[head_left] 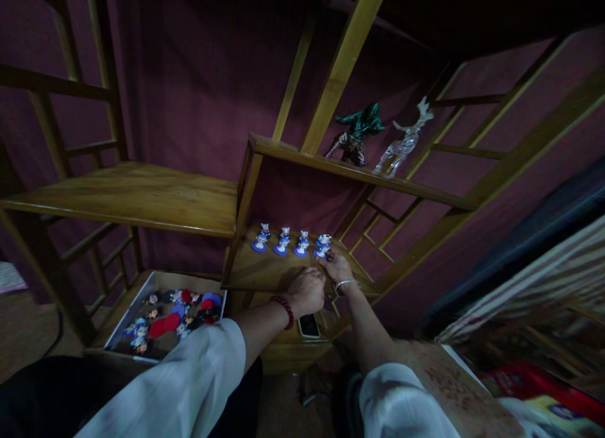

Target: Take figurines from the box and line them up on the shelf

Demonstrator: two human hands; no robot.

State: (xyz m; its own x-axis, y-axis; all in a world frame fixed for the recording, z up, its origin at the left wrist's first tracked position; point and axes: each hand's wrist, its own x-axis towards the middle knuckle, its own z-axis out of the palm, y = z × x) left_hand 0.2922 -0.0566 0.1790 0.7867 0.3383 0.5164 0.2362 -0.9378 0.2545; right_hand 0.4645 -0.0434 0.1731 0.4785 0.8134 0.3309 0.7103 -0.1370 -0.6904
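Note:
Two rows of small figurines stand on the lower wooden shelf (258, 271), the front ones white and purple on round purple bases. At the right end of the front row, my right hand (338, 268) pinches a figurine (322, 249) by its base. A silver bangle is on that wrist. My left hand (307, 290) is curled closed just left of it, over the shelf's front edge; its fingertips are hidden, so what it holds, if anything, does not show. Left of it in the front row are more figurines, including this white-purple figurine (301, 245).
A box (158, 279) of jumbled figurines and red and blue pieces stands at lower left. A phone (309, 326) lies below my hands. Overhead, an upper shelf (331, 164) carries a green-and-brown statuette (358, 134) and a clear deer figure (405, 138). Wooden posts frame the shelves.

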